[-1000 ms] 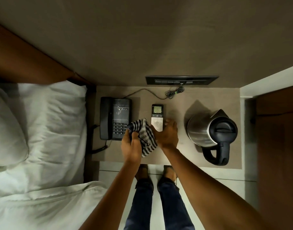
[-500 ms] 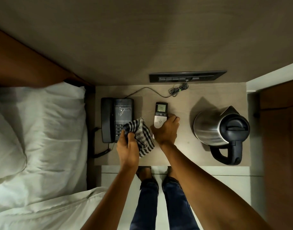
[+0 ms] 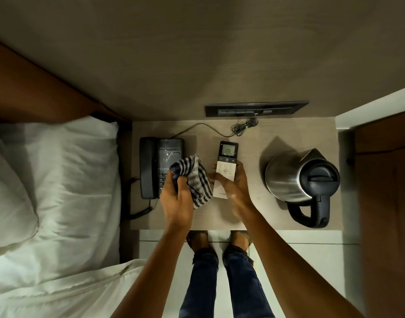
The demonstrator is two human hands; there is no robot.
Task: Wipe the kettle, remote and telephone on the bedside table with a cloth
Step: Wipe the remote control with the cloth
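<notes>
On the bedside table (image 3: 254,216) stand a black telephone (image 3: 159,157) at the left and a steel kettle (image 3: 300,177) with a black lid and handle at the right. My left hand (image 3: 176,196) grips a bunched striped cloth (image 3: 193,177), which hangs over the telephone's keypad. My right hand (image 3: 236,187) holds the white remote (image 3: 226,166) by its lower half, screen end pointing away from me. The remote's display is lit. Cloth and remote sit side by side, almost touching.
A bed with white sheets and pillow (image 3: 48,191) fills the left. A dark switch panel (image 3: 256,109) sits on the wall behind the table, with a coiled cable (image 3: 242,127) below it. A wooden door (image 3: 385,203) is at the right. My feet stand at the table's front edge.
My right hand closed around the remote and drew it up off the table toward me. The left hand with the cloth stayed over the telephone.
</notes>
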